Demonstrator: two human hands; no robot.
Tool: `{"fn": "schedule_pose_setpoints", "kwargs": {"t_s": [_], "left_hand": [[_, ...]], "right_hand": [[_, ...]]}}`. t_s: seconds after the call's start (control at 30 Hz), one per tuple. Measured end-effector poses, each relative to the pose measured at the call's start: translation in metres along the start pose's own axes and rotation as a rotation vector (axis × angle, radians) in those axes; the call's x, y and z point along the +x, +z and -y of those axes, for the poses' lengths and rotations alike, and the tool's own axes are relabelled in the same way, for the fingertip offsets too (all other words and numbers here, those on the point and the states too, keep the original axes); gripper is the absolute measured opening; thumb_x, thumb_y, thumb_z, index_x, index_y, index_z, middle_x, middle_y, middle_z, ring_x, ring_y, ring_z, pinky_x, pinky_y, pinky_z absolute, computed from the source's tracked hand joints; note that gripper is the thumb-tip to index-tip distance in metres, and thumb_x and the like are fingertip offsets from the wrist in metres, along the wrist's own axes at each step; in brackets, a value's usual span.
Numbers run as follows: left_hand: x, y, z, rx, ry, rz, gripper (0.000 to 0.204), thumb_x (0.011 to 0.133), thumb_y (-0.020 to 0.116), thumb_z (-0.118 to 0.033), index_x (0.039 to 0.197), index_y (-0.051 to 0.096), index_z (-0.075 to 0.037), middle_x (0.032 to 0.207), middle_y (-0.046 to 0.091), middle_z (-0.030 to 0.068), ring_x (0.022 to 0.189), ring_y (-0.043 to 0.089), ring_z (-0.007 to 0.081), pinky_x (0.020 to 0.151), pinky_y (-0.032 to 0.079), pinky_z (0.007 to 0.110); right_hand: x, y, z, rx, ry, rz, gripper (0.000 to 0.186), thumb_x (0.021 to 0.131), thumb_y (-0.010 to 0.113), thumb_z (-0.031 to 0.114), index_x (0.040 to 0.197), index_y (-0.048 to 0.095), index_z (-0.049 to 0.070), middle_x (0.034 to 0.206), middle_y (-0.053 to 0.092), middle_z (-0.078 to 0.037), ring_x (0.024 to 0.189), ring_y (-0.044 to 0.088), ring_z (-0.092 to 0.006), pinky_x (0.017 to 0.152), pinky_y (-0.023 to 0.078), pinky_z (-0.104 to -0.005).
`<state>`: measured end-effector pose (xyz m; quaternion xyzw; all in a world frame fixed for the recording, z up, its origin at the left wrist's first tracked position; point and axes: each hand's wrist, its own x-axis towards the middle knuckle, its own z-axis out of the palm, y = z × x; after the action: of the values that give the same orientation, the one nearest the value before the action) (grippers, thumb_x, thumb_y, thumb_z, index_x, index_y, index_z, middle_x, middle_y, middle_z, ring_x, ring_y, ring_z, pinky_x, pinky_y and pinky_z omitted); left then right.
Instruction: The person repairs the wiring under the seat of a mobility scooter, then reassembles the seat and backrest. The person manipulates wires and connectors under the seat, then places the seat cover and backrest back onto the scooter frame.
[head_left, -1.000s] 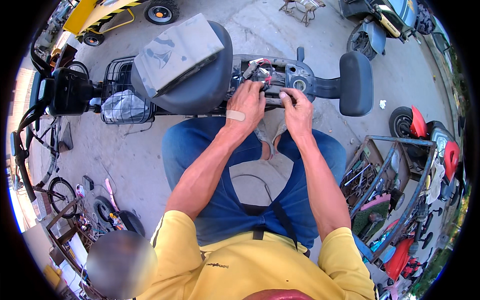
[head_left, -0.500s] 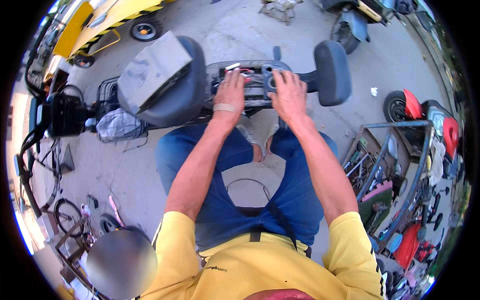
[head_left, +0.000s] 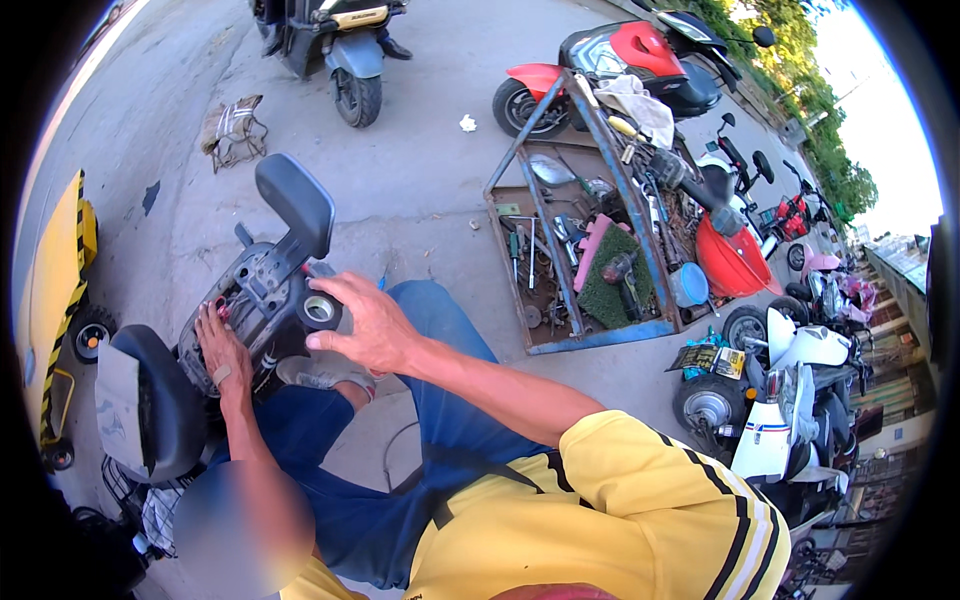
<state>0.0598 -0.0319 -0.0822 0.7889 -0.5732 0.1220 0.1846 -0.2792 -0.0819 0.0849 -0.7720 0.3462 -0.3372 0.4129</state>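
My left hand (head_left: 225, 355) lies with fingers extended on the scooter's uncovered seat compartment (head_left: 255, 285), beside red wires (head_left: 222, 309). My right hand (head_left: 372, 328) grips a black tape roll (head_left: 320, 311) between thumb and fingers at the compartment's right. The scooter's black backrest (head_left: 295, 203) stands just beyond. At lower left the black seat (head_left: 175, 420) carries a dusty grey slab (head_left: 118, 400).
A metal frame cart (head_left: 600, 330) of tools is on my right, near red (head_left: 635, 50) and white (head_left: 780, 410) scooters. A person's shoe (head_left: 398, 48) shows beside another scooter at the top. A yellow cart (head_left: 60, 290) stands far left.
The view has swung rightward, bringing the tool cart and parked scooters inward. My right hand has taken hold of the tape roll and shifted it off the compartment's top toward me.
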Motion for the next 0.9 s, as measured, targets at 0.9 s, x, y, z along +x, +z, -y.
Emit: {"fn": "schedule_pose_setpoints", "kwargs": {"t_s": [0.9], "left_hand": [[0.013,-0.038,-0.023,-0.076,-0.110,0.082,0.062,0.095,0.070,-0.034,0.147,0.050,-0.008,0.149,0.045,0.0202,0.137,0.044,0.0412,0.116,0.038,0.052]], "right_hand": [[-0.108,-0.011,-0.068,0.382,0.333,0.039,0.060,0.092,0.082,0.025,0.140,0.061,-0.004,0.126,0.062,-0.010,0.104,0.064,-0.0176,0.091,0.053,-0.0307]]}}
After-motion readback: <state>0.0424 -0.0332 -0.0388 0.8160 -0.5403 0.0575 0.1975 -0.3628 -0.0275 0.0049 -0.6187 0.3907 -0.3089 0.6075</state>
